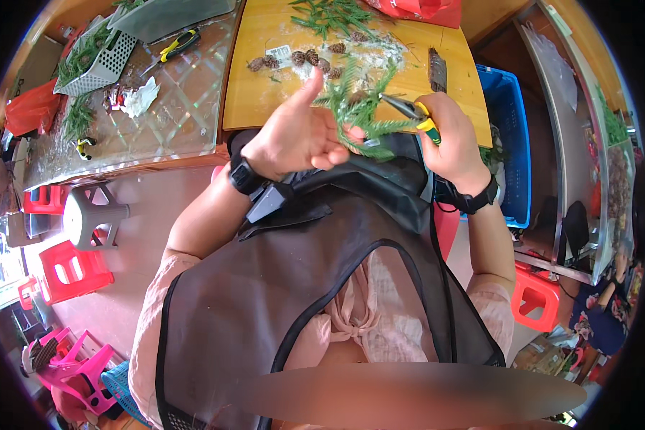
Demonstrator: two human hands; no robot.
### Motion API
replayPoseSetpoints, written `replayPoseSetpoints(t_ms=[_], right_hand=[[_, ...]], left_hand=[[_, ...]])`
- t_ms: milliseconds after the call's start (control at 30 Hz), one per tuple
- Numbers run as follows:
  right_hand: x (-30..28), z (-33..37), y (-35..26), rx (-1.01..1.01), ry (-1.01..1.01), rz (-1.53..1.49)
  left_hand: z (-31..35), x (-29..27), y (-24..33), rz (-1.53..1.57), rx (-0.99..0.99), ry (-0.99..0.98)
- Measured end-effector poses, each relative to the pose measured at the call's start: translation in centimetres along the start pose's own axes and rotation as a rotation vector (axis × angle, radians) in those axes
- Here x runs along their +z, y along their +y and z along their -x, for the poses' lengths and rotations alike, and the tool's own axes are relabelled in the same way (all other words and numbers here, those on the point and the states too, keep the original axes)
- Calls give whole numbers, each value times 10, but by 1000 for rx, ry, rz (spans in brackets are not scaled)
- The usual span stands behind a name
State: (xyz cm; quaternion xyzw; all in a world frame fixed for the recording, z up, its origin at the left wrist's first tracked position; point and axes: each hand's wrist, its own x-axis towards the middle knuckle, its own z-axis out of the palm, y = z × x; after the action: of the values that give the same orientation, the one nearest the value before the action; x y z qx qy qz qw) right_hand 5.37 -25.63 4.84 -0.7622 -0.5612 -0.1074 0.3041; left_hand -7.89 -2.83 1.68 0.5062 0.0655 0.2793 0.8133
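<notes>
My left hand point(297, 136), palm turned up and thumb raised, has its curled fingers around the lower end of a green pine sprig point(358, 111). The sprig fans out above the near edge of the yellow table. A pair of pliers point(416, 115) with yellow and green handles is gripped in my right hand point(451, 140). Its jaws point left, close by the sprig's needles; whether they touch it I cannot tell. Several brown pine cones point(312, 57) lie on the table beyond my hands, among white flakes.
More green sprigs point(330, 16) and a red bag point(423, 11) are at the table's far side. A dark brown strip point(437, 70) lies at right. A blue crate point(509, 143) stands right of the table. Another pair of pliers point(179, 44) rests on the glass-topped table point(186, 100) at left.
</notes>
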Motion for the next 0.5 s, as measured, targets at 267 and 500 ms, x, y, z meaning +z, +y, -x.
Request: replayPoseSetpoints(t_ms=[267,500], right_hand=[[12,9,-1,44,-41,-28],[13,9,-22,581,-337,-493]], left_hand=[[3,16,7,240,-462,-246],[3,11,-7,-456,148,-43]])
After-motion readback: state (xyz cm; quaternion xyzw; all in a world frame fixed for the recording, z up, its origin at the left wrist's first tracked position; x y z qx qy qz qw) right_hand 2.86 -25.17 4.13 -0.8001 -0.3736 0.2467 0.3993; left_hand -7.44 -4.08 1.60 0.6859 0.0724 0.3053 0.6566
